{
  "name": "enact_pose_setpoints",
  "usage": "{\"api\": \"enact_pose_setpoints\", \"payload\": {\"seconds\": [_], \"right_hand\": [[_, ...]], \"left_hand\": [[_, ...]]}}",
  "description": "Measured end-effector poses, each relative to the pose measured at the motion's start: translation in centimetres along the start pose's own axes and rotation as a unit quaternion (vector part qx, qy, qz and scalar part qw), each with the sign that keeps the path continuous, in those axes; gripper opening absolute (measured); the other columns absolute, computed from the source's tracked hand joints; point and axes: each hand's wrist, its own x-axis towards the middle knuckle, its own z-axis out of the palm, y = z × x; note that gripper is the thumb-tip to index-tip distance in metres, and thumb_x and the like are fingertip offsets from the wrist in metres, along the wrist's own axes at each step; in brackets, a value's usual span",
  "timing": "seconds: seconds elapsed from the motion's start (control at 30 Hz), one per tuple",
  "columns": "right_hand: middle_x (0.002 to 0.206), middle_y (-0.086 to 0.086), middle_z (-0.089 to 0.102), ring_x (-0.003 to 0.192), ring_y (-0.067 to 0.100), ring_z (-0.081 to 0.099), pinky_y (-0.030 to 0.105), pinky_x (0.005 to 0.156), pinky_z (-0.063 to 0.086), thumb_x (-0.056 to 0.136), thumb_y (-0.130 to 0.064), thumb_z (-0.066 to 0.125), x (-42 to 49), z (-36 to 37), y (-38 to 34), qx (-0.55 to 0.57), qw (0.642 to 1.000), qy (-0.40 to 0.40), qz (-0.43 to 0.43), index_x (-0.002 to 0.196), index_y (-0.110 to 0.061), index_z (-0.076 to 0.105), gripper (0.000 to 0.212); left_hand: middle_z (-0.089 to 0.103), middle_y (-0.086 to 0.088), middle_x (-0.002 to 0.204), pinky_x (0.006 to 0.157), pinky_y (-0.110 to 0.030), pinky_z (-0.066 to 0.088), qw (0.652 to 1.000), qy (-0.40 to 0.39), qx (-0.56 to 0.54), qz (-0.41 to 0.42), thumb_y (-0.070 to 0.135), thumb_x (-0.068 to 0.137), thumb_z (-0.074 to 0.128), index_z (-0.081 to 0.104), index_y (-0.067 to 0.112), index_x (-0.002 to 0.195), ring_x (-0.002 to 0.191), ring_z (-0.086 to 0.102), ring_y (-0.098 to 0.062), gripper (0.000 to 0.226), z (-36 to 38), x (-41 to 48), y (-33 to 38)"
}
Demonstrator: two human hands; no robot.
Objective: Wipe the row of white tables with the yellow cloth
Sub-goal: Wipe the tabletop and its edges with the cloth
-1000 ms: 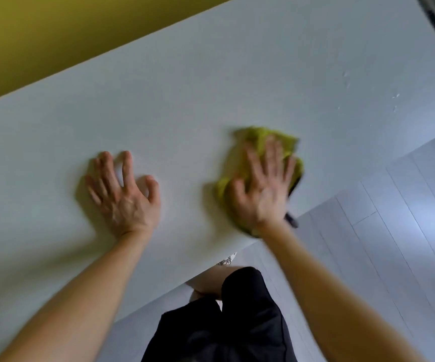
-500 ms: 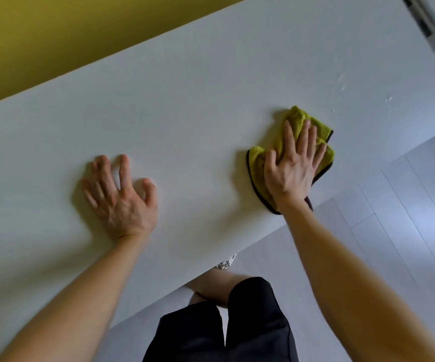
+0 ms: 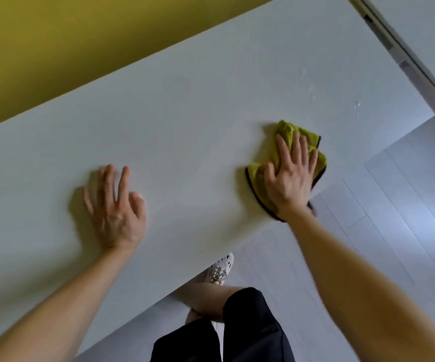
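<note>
A long white table (image 3: 198, 105) runs diagonally across the view. The yellow cloth (image 3: 288, 133), dark-edged and bunched, lies near the table's front edge on the right. My right hand (image 3: 289, 173) presses flat on the cloth with its fingers straight and spread; part of the cloth hangs over the edge under my wrist. Palm down, my left hand (image 3: 115, 212) rests on the bare tabletop to the left, its fingers extended. A few small wet spots (image 3: 356, 105) show on the table beyond the cloth.
A yellow wall (image 3: 67, 48) borders the table's far side. A neighbouring white table (image 3: 433, 35) lies past a narrow dark gap (image 3: 399, 53) at the upper right. Grey plank floor (image 3: 394, 218) lies to the right and below, with my legs and a shoe (image 3: 220, 267) at the table's edge.
My right hand has slid the cloth to the right along the table's front edge, towards the wet spots. My left hand stays planted on the tabletop.
</note>
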Motion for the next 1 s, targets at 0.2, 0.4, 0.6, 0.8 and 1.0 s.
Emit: {"api": "enact_pose_setpoints", "payload": {"seconds": [0.2, 0.4, 0.6, 0.8, 1.0], "right_hand": [[0.182, 0.007, 0.011, 0.17, 0.029, 0.0, 0.067, 0.132, 0.009, 0.101, -0.051, 0.058, -7.8, 1.0, -5.5, 0.024, 0.945, -0.103, -0.309, 0.169, -0.027, 0.037, 0.076], [0.182, 0.01, 0.01, 0.17, 0.029, -0.001, 0.063, 0.134, 0.005, 0.106, -0.051, 0.055, -6.5, 0.8, -3.7, 0.025, 0.914, -0.139, -0.379, 0.171, -0.025, 0.034, 0.073], [0.181, 0.009, 0.016, 0.169, 0.03, 0.008, 0.063, 0.134, 0.007, 0.105, -0.047, 0.058, -0.2, -1.7, 7.1, 0.006, 0.893, -0.149, -0.424, 0.17, -0.024, 0.037, 0.072], [0.182, 0.001, 0.016, 0.169, 0.023, 0.008, 0.062, 0.134, 0.008, 0.096, -0.054, 0.044, 7.8, -3.2, 12.7, -0.007, 0.999, -0.01, 0.043, 0.169, -0.036, 0.034, 0.075], [0.181, 0.013, 0.017, 0.169, 0.032, 0.007, 0.068, 0.131, 0.009, 0.09, -0.044, 0.061, 1.0, -0.2, 0.8, 0.033, 0.985, -0.055, -0.163, 0.166, -0.024, 0.043, 0.081]], "left_hand": [[0.047, -0.012, 0.168, 0.128, -0.061, 0.031, 0.989, -0.028, -0.096, 0.108, 0.013, 0.107, 0.047, 0.051, 0.012, 0.16, 0.159, 0.042, -0.032, 0.053, 0.1, 3.3, 5.2], [0.052, -0.013, 0.164, 0.128, -0.055, 0.032, 0.966, -0.11, -0.134, 0.191, 0.042, 0.113, 0.041, 0.054, 0.016, 0.158, 0.155, 0.044, -0.034, 0.054, 4.2, 10.8, 15.8], [0.051, -0.011, 0.161, 0.126, -0.055, 0.033, 0.967, -0.083, -0.09, 0.222, 0.045, 0.101, 0.054, 0.06, 0.019, 0.152, 0.147, 0.048, -0.039, 0.058, 6.4, 10.6, 16.6], [0.05, -0.013, 0.162, 0.126, -0.056, 0.031, 0.97, -0.062, -0.067, 0.224, 0.044, 0.098, 0.058, 0.058, 0.016, 0.152, 0.15, 0.045, -0.04, 0.061, 6.5, 10.2, 17.1], [0.05, -0.014, 0.163, 0.126, -0.059, 0.032, 0.97, -0.064, -0.079, 0.22, 0.034, 0.097, 0.06, 0.059, 0.016, 0.153, 0.15, 0.045, -0.04, 0.059, 6.0, 10.3, 17.1]]}}
